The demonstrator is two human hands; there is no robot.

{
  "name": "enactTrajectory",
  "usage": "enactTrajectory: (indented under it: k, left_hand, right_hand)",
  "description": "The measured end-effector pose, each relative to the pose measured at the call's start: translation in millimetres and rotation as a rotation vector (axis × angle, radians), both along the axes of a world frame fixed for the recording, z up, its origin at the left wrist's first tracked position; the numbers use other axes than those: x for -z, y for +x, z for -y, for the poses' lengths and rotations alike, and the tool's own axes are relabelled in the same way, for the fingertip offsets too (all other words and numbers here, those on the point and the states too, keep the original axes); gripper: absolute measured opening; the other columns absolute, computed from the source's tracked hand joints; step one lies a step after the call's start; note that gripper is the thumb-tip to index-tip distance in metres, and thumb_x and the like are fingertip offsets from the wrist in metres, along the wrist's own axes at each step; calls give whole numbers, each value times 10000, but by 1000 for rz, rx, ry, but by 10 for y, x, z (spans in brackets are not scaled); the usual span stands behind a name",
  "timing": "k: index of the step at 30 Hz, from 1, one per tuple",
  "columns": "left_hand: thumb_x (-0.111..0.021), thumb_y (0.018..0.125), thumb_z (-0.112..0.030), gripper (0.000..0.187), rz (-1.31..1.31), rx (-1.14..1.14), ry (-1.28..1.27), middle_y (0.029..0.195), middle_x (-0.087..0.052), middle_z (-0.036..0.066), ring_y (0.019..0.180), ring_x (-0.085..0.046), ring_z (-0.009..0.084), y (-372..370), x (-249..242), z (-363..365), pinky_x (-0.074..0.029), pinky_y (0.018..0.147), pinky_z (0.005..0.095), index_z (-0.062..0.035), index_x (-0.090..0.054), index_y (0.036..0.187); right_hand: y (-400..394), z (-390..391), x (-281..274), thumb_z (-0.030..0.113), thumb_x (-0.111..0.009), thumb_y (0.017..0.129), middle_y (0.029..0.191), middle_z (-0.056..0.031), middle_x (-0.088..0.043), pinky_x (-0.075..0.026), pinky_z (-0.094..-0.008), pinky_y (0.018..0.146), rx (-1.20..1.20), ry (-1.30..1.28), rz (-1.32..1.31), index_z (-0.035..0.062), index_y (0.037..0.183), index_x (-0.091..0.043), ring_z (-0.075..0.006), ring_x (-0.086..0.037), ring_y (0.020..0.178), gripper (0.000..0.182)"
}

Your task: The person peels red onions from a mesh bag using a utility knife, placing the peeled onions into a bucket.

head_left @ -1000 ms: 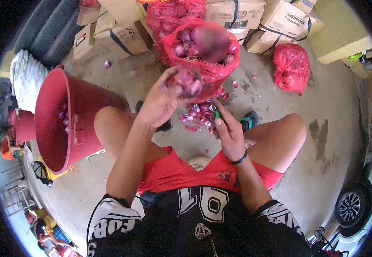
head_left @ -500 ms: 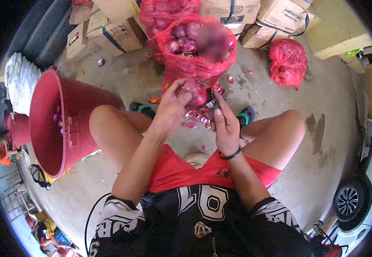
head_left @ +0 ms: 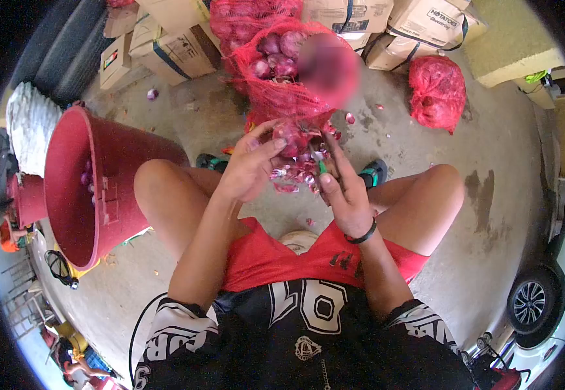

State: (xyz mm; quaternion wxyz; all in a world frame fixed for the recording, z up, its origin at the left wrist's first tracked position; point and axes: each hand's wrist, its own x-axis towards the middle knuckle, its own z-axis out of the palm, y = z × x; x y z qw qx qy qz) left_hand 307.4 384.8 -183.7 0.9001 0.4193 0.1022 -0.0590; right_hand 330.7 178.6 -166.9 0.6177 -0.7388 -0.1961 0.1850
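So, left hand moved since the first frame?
Yes: judged against the open mesh bag, the left hand has come lower in the view, away from the bag and nearer the person's body.

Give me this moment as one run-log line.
left hand: holds round red-purple onion | right hand: holds green-handled metal knife near onion | below: papery purple onion skins on grey concrete floor

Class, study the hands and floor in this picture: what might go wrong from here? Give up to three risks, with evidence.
1. The left hand grips an onion close to the knife in the right hand; a slip might nick the left hand.
2. Peel scraps lie on the floor and could be slippery underfoot.
3. The net sack stands open with bulbs at its mouth, so a knock might spill some.
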Motion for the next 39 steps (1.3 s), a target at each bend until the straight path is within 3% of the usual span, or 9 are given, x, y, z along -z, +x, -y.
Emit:
enactTrajectory:
  k: [4,10,16,19,24,28,35,37,39]
  left_hand:
    - [-699,824,-3,503,22,6,136,1183,-611,79,1049,-605,171,-1,41,41,-497,936,346,2,-510,1291]
    - [-735,787,9,506,79,3,211,1171,-620,67,1049,-594,154,-16,-11,102,-475,955,325,1,-549,1258]
    - [-723,826,-85,449,76,64,203,1122,-648,67,1014,-608,150,-54,-10,42,-482,932,314,8,-567,1237]
    - [-711,842,-155,499,78,98,190,1157,-642,90,1037,-630,195,-62,88,31,-486,951,351,18,-527,1272]
    - [-634,907,-205,427,-10,129,-28,1155,-647,97,1056,-633,212,-95,153,31,-498,936,355,19,-536,1258]
    - [-590,934,-204,397,-31,51,97,1133,-655,85,1040,-637,199,-111,142,114,-500,927,347,19,-536,1258]
    - [-645,893,-159,424,67,156,319,1188,-620,94,1045,-616,177,-74,115,44,-496,912,329,17,-533,1263]
    - [-711,846,-118,474,227,128,534,1183,-608,83,1025,-603,151,-83,-17,110,-492,900,307,6,-535,1268]
    - [-672,870,-126,465,177,120,422,1224,-596,109,1077,-602,192,-81,6,115,-485,936,339,13,-509,1282]
  right_hand:
    - [-6,-32,30,212,-521,960,1335,-253,-515,-383,-360,1034,-27,-6,-61,22,1480,-281,-298,-522,1253,603]
    - [28,-67,33,204,-528,957,1328,-261,-520,-391,-372,1032,-1,33,-8,19,1468,-301,-320,-519,1256,588]
    - [39,-50,74,191,-549,948,1295,-244,-555,-419,-376,1006,-40,16,73,8,1416,-393,-329,-553,1217,526]
    - [35,-24,79,176,-559,942,1279,-242,-567,-434,-374,990,-32,3,105,6,1390,-433,-328,-568,1199,495]
    - [-13,-27,121,160,-564,940,1240,-247,-591,-443,-363,979,22,35,174,-4,1344,-491,-321,-579,1187,443]
    - [-20,-19,131,162,-568,941,1231,-225,-608,-436,-350,985,39,54,73,-16,1331,-506,-287,-582,1185,432]
    - [-42,-17,240,217,-539,975,1249,-161,-614,-403,-331,1014,71,154,-123,-25,1349,-489,-230,-574,1159,448]
    - [-48,-7,278,230,-523,988,1203,-129,-625,-426,-313,960,84,168,-161,-18,1355,-486,-210,-584,1082,445]
    - [-29,27,279,236,-509,998,1091,-84,-637,-464,-281,822,69,176,-176,-1,1367,-481,-168,-591,919,439]
